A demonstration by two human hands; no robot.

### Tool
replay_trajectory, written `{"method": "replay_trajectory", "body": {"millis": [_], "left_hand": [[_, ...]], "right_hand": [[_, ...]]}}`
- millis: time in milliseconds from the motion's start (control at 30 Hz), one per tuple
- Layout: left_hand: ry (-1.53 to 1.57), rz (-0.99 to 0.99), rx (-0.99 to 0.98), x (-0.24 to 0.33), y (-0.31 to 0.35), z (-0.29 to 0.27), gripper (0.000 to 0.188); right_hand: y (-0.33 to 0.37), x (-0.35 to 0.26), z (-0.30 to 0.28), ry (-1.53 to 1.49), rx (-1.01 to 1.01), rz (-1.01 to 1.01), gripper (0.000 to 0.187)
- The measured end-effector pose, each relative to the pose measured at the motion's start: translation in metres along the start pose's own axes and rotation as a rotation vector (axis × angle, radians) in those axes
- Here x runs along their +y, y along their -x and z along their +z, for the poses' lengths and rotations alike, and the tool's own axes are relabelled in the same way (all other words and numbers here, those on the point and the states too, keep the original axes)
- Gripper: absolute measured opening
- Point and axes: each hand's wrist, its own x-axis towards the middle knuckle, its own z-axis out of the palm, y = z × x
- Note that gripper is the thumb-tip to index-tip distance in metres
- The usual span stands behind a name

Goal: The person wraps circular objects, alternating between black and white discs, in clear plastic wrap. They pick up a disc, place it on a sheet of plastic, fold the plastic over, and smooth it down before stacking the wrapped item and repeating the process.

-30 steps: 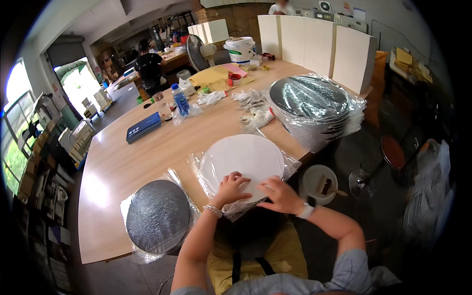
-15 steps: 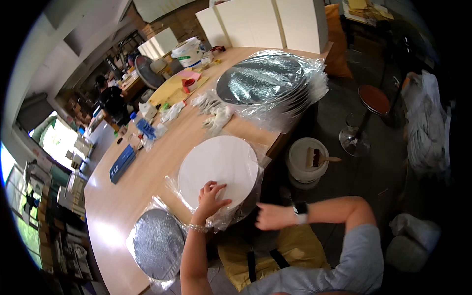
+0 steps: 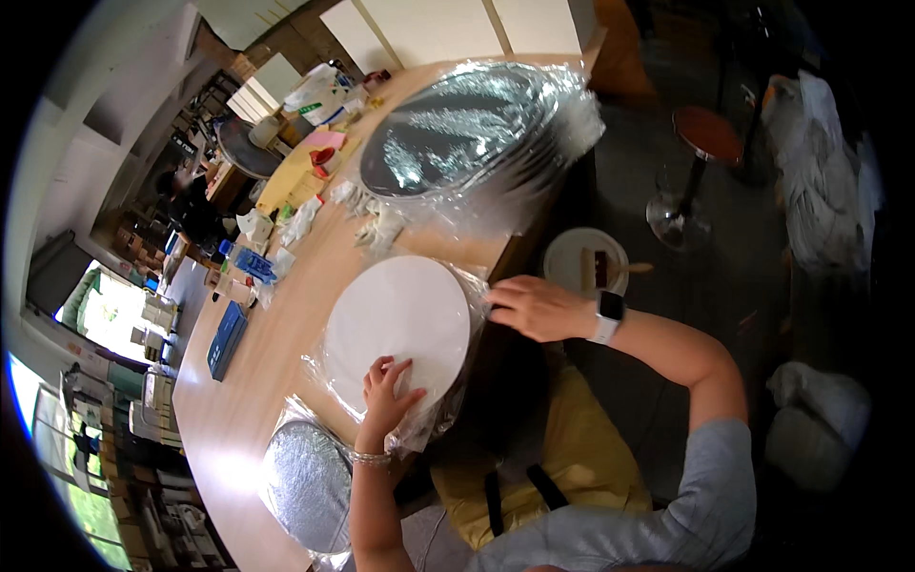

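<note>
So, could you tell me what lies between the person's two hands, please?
In the head view, the white round board in clear plastic wrap spans the stretch between the left hand and right hand.

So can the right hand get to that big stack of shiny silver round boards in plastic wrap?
Probably yes. The right hand rests at the white round board's edge, and the wrapped stack of silver round boards lies just beyond on the wooden table, with only small scraps between.

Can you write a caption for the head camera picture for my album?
Left hand rests flat on a plastic-wrapped round white board while the right hand touches its edge, on a long wooden table.
</note>
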Motion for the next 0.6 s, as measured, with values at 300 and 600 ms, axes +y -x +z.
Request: {"method": "replay_trajectory", "body": {"millis": [300, 600], "left_hand": [[-0.011, 0.012, 0.024, 0.001, -0.005, 0.0, 0.056], [-0.129, 0.184, 0.271, 0.02, 0.043, 0.007, 0.06]], "right_hand": [[0.021, 0.009, 0.007, 0.09, -0.213, -0.088, 0.007], [-0.02, -0.069, 0.026, -0.145, 0.196, -0.166, 0.015]]}}
